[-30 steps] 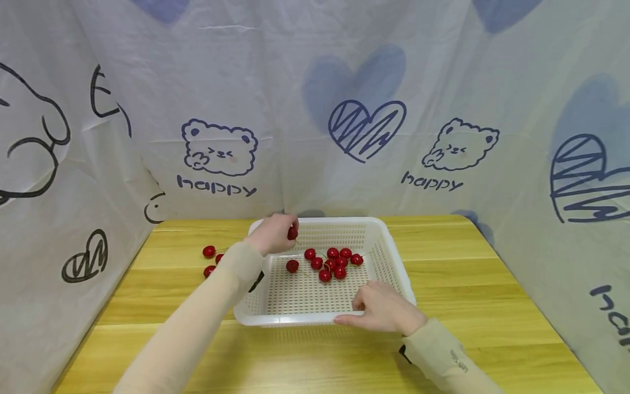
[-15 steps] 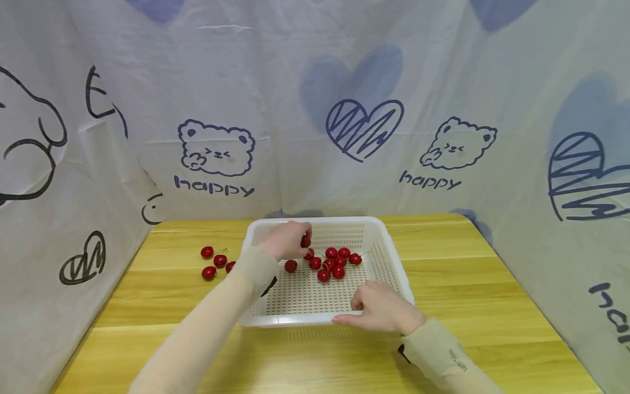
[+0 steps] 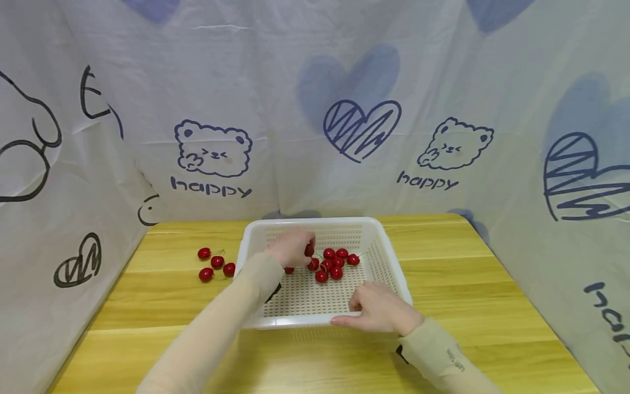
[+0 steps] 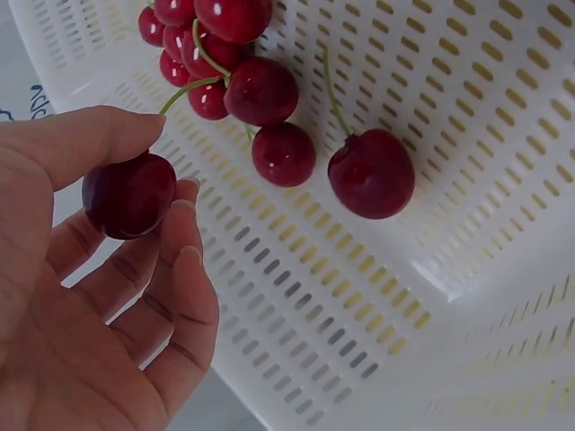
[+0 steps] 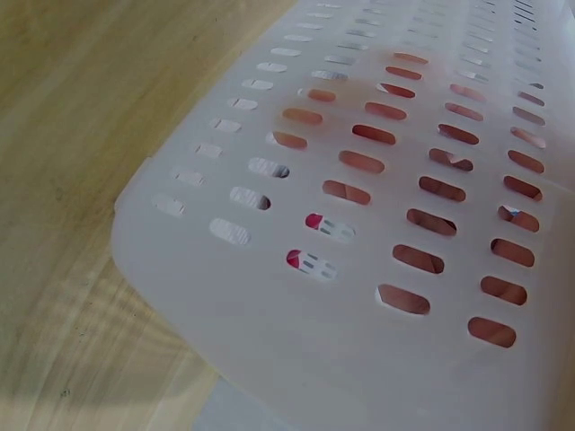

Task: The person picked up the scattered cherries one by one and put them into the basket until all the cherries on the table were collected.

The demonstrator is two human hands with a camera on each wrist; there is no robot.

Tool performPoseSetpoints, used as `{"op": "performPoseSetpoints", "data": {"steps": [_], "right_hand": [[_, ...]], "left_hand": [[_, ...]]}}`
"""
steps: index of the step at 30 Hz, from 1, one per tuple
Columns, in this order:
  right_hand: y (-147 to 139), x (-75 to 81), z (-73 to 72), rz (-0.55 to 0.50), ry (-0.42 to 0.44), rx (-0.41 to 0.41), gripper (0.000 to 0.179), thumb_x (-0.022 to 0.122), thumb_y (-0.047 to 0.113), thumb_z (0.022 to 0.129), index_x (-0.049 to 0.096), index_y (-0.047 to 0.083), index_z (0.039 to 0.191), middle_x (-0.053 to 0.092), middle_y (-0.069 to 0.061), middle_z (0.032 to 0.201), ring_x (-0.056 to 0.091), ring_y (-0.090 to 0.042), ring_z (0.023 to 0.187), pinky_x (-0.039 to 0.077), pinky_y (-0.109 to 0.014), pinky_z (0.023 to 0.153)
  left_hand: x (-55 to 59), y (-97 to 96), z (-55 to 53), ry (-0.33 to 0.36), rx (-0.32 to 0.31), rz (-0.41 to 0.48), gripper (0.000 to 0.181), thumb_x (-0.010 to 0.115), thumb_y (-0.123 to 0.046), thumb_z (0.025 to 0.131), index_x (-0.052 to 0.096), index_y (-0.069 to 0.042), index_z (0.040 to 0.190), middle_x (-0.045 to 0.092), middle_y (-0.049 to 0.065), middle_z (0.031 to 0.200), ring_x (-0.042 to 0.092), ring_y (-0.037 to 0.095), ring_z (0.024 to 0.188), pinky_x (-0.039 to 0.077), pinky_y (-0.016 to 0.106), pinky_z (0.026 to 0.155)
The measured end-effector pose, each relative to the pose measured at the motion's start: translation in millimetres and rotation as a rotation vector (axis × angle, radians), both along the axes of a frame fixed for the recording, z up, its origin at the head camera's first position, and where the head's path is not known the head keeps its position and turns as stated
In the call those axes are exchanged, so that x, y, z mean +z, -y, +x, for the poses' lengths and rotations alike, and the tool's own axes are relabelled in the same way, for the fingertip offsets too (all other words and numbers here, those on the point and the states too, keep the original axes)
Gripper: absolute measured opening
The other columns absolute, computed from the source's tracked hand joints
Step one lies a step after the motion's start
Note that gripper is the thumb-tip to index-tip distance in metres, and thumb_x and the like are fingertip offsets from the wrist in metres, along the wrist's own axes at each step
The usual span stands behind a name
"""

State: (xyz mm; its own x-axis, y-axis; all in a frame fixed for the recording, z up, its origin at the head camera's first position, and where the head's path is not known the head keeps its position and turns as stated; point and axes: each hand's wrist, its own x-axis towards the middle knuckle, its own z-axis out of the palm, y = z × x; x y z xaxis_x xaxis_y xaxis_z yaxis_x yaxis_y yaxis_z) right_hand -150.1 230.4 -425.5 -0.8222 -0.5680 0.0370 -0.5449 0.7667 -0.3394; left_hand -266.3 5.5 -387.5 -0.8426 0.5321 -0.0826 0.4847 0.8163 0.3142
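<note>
Well, head view: I read "happy" on the curtain at ten and two o'clock; right hand grips the basket at five, loose cherries at nine. Left wrist: left hand pinches a cherry over the basket. Right wrist: basket wall blocks me.

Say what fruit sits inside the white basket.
Red cherries, several clustered; the left hand pinches another cherry near them. That hand and sleeve hide part of the basket floor.
</note>
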Motion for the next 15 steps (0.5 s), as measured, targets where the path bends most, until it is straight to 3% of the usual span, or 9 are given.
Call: {"op": "performPoseSetpoints", "data": {"steps": [15], "right_hand": [[0, -0.1, 0.6, 0.009, 0.006, -0.007, 0.065, 0.06, 0.072, 0.087, 0.03, 0.028, 0.05, 0.017, 0.018, 0.048, 0.014, 0.002, 0.047, 0.018, -0.019, 0.046]], "left_hand": [[-23.2, 0.0, 0.4, 0.015, -0.014, -0.032, 0.017, 0.079, -0.011, 0.081, 0.065, -0.012, 0.089, 0.061, -0.003, 0.077, 0.056, 0.014, 0.072, 0.046, 0.029, 0.066]]}}
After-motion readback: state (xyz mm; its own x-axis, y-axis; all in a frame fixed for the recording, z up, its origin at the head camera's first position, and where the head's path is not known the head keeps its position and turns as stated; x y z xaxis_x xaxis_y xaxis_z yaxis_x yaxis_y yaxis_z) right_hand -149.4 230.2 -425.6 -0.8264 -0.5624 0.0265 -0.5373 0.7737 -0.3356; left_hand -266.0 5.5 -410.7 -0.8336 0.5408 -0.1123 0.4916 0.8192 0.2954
